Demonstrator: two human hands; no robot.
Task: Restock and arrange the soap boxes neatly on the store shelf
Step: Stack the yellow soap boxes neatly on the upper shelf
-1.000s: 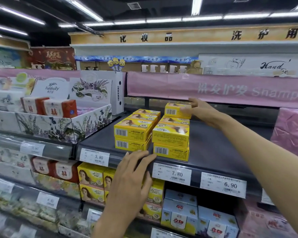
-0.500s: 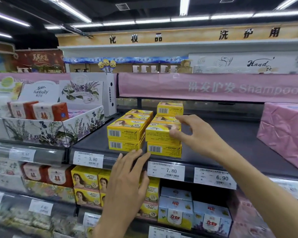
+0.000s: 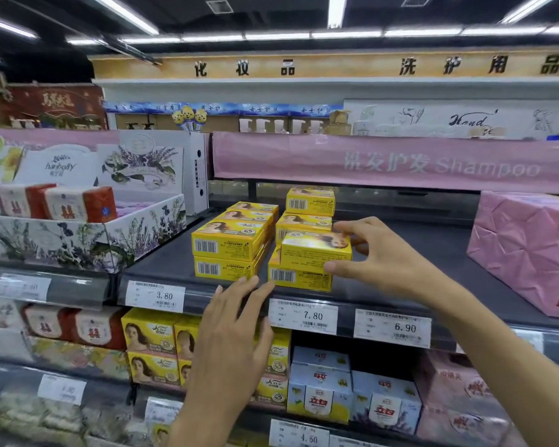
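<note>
Dark grey shelf (image 3: 400, 250) decking carries the yellow soap boxes (image 3: 229, 243) in two columns, stacked two high and running back in rows. On the front right stack lies the top soap box (image 3: 315, 251). Its long axis runs left to right along the shelf edge. The portrait face is up, with the woman's head toward the right end, and a yellow long side faces out. It sits slightly askew on the lower box (image 3: 299, 279), whose barcode faces front. The left column also shows barcodes to the front. At the back of the right column a rear box (image 3: 309, 201) stands higher, barcode forward.

The right hand (image 3: 378, 256) reaches in from the right. Its thumb is at the top box's front right corner and its fingers curl over the rear right corner, pinching that end. The left hand (image 3: 233, 333) is raised flat, back to the camera, fingers straight. Its fingertips are at the shelf's front rail below the stacks; whether they touch it cannot be told.

Rail price tags read 3.80 (image 3: 155, 296), 7.80 (image 3: 304, 316) and 6.90 (image 3: 392, 327). Above hangs a pink banner (image 3: 384, 162) reading "Shampoo". To the left, a floral display tray (image 3: 110, 233) marked "hanbolly" holds red-and-white bars (image 3: 78, 204). To the right sits a pink-wrapped bundle (image 3: 526, 250). Below are blue-white 立白 boxes (image 3: 320, 388).
</note>
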